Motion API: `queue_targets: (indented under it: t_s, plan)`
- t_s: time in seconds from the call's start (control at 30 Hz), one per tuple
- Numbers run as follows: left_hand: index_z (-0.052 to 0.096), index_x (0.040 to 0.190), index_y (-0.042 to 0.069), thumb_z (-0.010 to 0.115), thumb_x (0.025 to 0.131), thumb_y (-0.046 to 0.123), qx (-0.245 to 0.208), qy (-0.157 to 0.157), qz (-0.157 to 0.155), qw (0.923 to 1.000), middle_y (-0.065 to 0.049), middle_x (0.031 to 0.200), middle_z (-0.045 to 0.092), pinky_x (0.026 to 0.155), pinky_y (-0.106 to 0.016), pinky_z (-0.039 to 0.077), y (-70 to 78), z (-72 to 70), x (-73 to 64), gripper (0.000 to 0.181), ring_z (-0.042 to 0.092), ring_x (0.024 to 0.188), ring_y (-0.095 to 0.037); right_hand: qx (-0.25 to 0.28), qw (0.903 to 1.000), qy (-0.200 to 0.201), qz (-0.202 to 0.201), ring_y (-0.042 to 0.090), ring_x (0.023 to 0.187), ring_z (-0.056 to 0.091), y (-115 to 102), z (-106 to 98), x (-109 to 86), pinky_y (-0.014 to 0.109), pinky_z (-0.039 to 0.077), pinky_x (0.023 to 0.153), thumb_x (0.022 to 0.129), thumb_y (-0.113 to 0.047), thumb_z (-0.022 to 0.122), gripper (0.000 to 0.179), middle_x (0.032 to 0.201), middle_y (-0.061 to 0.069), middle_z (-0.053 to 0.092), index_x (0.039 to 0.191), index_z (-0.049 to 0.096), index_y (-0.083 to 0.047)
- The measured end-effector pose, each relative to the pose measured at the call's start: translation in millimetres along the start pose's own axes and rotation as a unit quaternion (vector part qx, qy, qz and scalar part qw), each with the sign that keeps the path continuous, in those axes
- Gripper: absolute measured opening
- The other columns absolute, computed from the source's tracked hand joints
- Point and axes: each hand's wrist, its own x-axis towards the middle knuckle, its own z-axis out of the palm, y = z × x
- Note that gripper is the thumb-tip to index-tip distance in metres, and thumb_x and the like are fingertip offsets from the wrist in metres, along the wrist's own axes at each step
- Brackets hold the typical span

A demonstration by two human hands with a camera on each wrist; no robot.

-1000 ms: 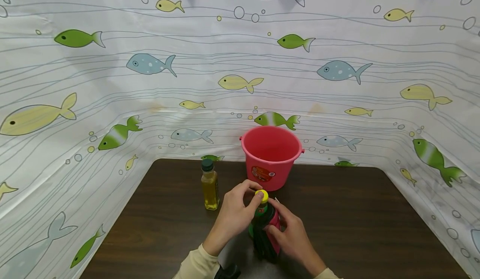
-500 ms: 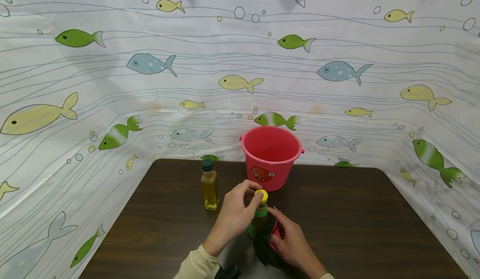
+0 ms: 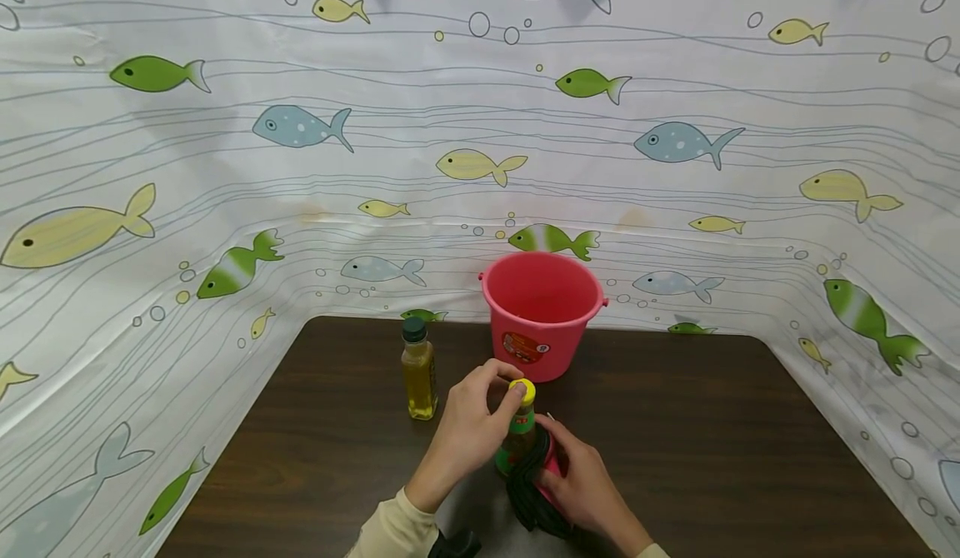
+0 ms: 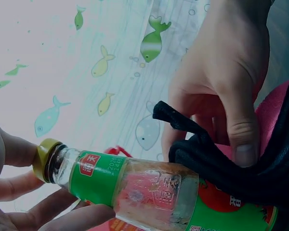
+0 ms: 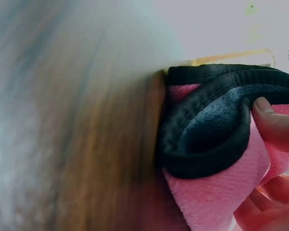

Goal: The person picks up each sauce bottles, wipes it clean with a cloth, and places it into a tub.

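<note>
A clear glass sauce bottle (image 4: pixel 149 190) with green labels and a yellow cap (image 3: pixel 522 391) stands near the table's front in the head view. My left hand (image 3: pixel 467 429) pinches that cap between thumb and fingers. My right hand (image 3: pixel 588 479) holds a folded pink cloth (image 5: pixel 221 197) with a dark trim against the bottle's right side. Dark folds of the cloth (image 3: pixel 531 491) hang in front of the lower bottle and partly hide it. In the right wrist view, the right thumb (image 5: pixel 279 125) presses on the cloth's trim.
Behind the bottle stands a pink bucket (image 3: pixel 540 350). An oil bottle (image 3: pixel 420 375) with a dark green cap is to the left on the dark wooden table (image 3: pixel 712 441). A fish-patterned white curtain (image 3: pixel 420 83) surrounds the table's back and sides.
My right hand has slid the cloth down the bottle, baring more of the neck and upper label. My left hand has stayed on the cap. The last half second shows almost no movement.
</note>
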Motion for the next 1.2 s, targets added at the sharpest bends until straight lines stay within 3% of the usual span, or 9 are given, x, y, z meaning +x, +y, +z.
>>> queue_targets:
  t_s: [0.13,0.37,0.67,0.87,1.03,1.2]
  plan:
    - [0.068,0.122,0.016,0.064,0.105,0.028,0.001,-0.001,-0.001,1.0000,-0.003,0.114,0.072,0.081,-0.026,0.057,-0.4,-0.1,0.3,0.021,0.069,0.102,-0.019,0.041,0.9991,0.008,0.008,0.021,0.115,0.071,-2.3,1.0,0.9,0.042,0.059,0.095,0.089,-0.008,0.082,0.065,0.131,0.006,0.074,0.146,0.060,-0.029]
    - [0.068,0.122,0.015,0.064,0.105,0.028,0.000,-0.006,-0.003,1.0000,-0.003,0.116,0.071,0.083,-0.027,0.058,-0.3,-0.6,0.9,0.022,0.069,0.102,-0.018,0.113,0.9911,0.069,0.009,0.020,0.112,0.071,-12.9,1.7,-1.2,0.025,0.060,0.085,0.087,0.003,0.080,0.066,0.131,0.006,0.073,0.139,0.065,-0.033]
    - [0.067,0.123,0.013,0.063,0.106,0.027,-0.002,-0.011,0.003,0.9999,-0.005,0.115,0.070,0.084,-0.026,0.059,0.1,-0.4,0.5,0.022,0.070,0.100,-0.018,0.124,0.9785,0.161,-0.036,0.006,0.095,0.071,-25.1,-4.2,-5.2,0.025,0.062,0.074,0.085,0.008,0.081,0.061,0.116,0.003,0.076,0.135,0.071,-0.026]
    - [0.067,0.121,0.016,0.063,0.106,0.026,-0.004,-0.012,0.003,0.9999,-0.006,0.115,0.070,0.081,-0.024,0.058,-0.3,-1.2,1.1,0.018,0.070,0.098,-0.017,0.132,0.9718,0.173,-0.090,0.005,0.093,0.073,-32.5,-13.3,-0.6,0.028,0.063,0.075,0.085,0.012,0.077,0.064,0.125,0.007,0.075,0.137,0.068,-0.024]
    - [0.066,0.121,0.016,0.063,0.106,0.026,-0.005,-0.018,0.004,0.9998,-0.006,0.114,0.070,0.080,-0.025,0.058,-0.1,-2.6,1.7,0.018,0.070,0.097,-0.019,0.129,0.9669,0.179,-0.128,0.004,0.093,0.072,-36.6,-22.4,2.6,0.028,0.063,0.076,0.087,0.010,0.077,0.063,0.116,0.005,0.076,0.139,0.067,-0.023]
    - [0.067,0.120,0.016,0.064,0.106,0.025,0.002,-0.015,0.007,0.9999,-0.004,0.112,0.070,0.082,-0.026,0.058,0.0,-3.1,2.0,0.017,0.070,0.098,-0.019,0.141,0.9625,0.180,-0.146,0.005,0.093,0.071,-40.0,-29.5,4.8,0.024,0.063,0.083,0.088,0.009,0.077,0.060,0.121,0.007,0.075,0.140,0.066,-0.020]
